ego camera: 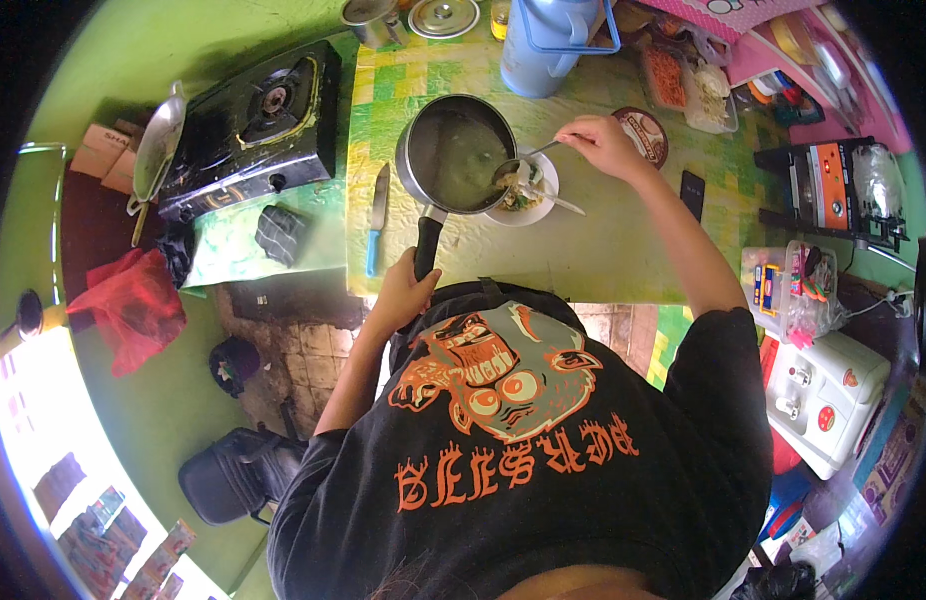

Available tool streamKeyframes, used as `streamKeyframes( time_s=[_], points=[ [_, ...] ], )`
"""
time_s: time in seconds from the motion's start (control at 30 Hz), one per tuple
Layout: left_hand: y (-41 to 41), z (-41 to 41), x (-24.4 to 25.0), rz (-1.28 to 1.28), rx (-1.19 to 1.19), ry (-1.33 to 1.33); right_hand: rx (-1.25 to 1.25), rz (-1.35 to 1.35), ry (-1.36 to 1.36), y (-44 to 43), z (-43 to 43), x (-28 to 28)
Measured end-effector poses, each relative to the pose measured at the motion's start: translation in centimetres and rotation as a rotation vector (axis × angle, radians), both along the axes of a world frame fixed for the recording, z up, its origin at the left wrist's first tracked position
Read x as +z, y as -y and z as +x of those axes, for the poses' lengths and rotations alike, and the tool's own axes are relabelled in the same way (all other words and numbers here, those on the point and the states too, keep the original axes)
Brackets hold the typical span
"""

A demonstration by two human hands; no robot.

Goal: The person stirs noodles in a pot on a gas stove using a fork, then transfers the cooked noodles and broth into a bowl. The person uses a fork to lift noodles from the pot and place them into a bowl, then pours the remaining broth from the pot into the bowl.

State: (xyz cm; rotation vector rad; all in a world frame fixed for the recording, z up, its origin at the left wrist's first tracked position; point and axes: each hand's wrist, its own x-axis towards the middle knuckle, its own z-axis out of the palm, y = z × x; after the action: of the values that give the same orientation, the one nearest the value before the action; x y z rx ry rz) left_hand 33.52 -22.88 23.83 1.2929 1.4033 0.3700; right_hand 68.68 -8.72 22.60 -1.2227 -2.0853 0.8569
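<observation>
My left hand [409, 289] grips the black handle of a dark saucepan [455, 161] that holds a cloudy, greenish liquid. The pan's right rim overlaps the left part of a white bowl [549, 184]. Between finger and thumb, my right hand [601, 146] holds the thin handle of a metal spoon or small ladle [541, 149]. Its head is at the pan's right rim, over the bowl. Inside the bowl lies food [524, 196] with pale and green pieces. A second, pale utensil [569, 205] leans out over the bowl's right edge.
A knife with a blue handle [373, 251] lies left of the pan. Behind stands a blue jug [545, 52]. On the right are a phone [692, 196], a round brown lid [643, 135] and a tub of orange shreds [664, 79]. A black gas stove [264, 127] stands left.
</observation>
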Motion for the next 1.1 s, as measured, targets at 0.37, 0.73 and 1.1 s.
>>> streamKeyframes(
  time_s=[0.37, 0.73, 1.1],
  points=[
    [0.0, 0.4, 0.9, -0.001, 0.020, -0.006, -0.170, 0.067, -0.027, 1.3, 1.1, 0.6],
    [0.1, 0.1, 0.9, -0.020, 0.026, 0.012, -0.291, 0.343, 0.022, 0.7, -5.4, -1.4],
    [0.2, 0.0, 1.0, 0.008, 0.004, 0.011, -0.315, 0.087, -0.080, 1.1, -6.2, -2.3]
  ],
)
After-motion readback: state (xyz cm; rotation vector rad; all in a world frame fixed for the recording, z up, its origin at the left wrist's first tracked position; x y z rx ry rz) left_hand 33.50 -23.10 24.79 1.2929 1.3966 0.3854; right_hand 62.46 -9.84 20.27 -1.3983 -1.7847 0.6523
